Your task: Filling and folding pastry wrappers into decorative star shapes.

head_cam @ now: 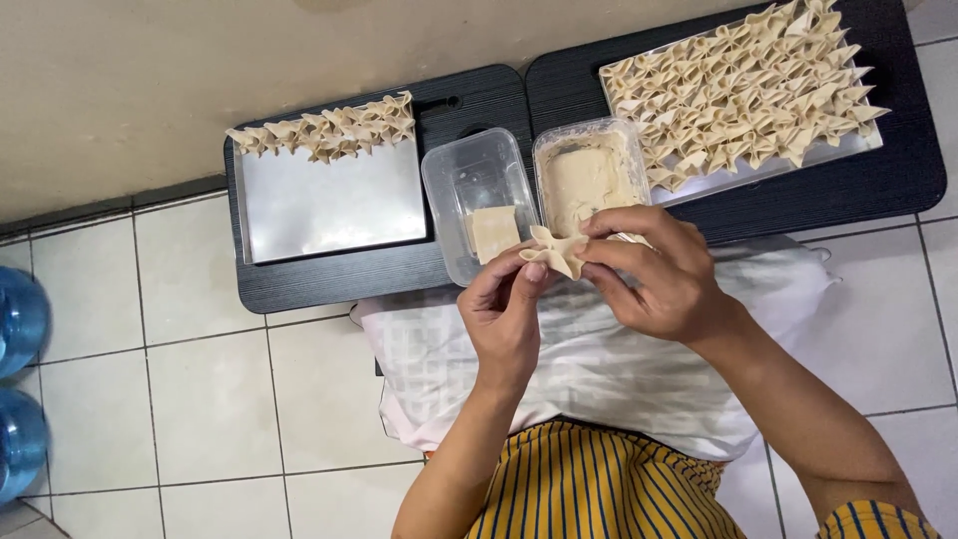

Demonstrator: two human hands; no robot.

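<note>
My left hand (504, 309) and my right hand (659, 274) both pinch a pale folded dumpling (559, 252) between their fingertips, above the near edge of a black table. Just behind it stands a clear tub (469, 170) holding square wrappers (493, 232). Beside that tub is a second clear tub of beige filling (587, 180). A steel tray (329, 205) at the left carries a row of folded dumplings (329, 130) along its far edge. At the right, a second tray (718, 182) is almost covered with folded dumplings (748, 90).
Two low black tables (299, 284) stand side by side against a beige wall. A white cloth (599, 359) lies over my lap above yellow striped fabric (589, 489). Blue water bottles (20, 319) stand on the white tiled floor at the far left.
</note>
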